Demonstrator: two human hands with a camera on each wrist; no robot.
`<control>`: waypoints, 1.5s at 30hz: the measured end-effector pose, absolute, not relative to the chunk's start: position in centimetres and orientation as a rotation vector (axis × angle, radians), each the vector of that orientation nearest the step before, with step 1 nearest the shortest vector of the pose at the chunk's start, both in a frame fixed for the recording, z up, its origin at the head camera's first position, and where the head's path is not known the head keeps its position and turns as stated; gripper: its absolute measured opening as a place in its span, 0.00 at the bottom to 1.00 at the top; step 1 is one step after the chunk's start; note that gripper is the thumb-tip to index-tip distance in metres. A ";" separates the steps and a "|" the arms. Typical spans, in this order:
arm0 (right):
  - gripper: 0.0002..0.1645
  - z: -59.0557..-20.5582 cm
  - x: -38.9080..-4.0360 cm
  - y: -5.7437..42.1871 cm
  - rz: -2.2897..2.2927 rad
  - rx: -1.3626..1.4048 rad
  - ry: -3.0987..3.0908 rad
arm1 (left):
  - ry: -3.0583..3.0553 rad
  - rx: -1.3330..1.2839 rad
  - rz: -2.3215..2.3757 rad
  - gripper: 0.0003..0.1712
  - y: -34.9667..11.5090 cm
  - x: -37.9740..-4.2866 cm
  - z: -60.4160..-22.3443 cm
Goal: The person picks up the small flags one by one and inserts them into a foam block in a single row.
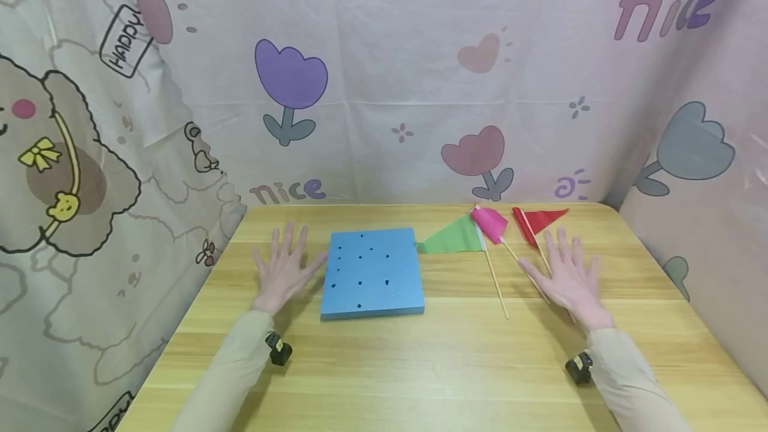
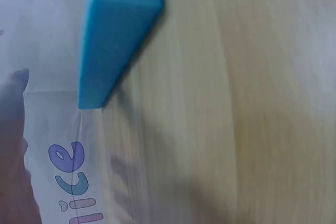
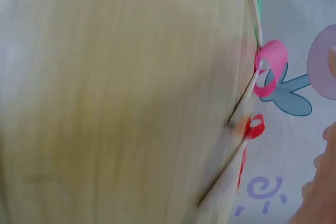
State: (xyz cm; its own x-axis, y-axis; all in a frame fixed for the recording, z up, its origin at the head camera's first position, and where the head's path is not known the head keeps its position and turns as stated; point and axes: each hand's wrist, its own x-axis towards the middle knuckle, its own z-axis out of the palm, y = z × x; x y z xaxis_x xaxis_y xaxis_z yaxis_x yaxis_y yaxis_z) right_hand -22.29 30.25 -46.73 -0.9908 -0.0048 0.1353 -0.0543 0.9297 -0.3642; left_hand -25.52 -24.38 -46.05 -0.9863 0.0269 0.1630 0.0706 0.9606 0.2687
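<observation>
A blue foam block (image 1: 373, 272) with several small dark holes in its top lies left of the table's middle. My left hand (image 1: 283, 275), fingers spread, is just left of it, the thumb reaching toward its edge. To the right lie three small flags on thin wooden sticks: a green flag (image 1: 459, 237), a pink flag (image 1: 491, 224) curled over, and a red flag (image 1: 543, 220) partly rolled. Over the lower sticks of the pink and red flags, my right hand (image 1: 570, 279) is spread with nothing in its grasp. The right wrist view shows the pink flag (image 3: 273, 64) too.
The wooden table (image 1: 384, 372) reaches back to a printed cloth (image 1: 384, 72) with flowers and words, which also hangs at both sides. A small black camera (image 1: 279, 349) sits on the left wrist and another camera (image 1: 579, 369) on the right.
</observation>
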 end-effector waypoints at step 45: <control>0.59 -49.5 -25.6 25.4 1.780 0.432 -2.664 | -2.630 -0.450 -1.853 0.51 -23.6 -23.2 -48.5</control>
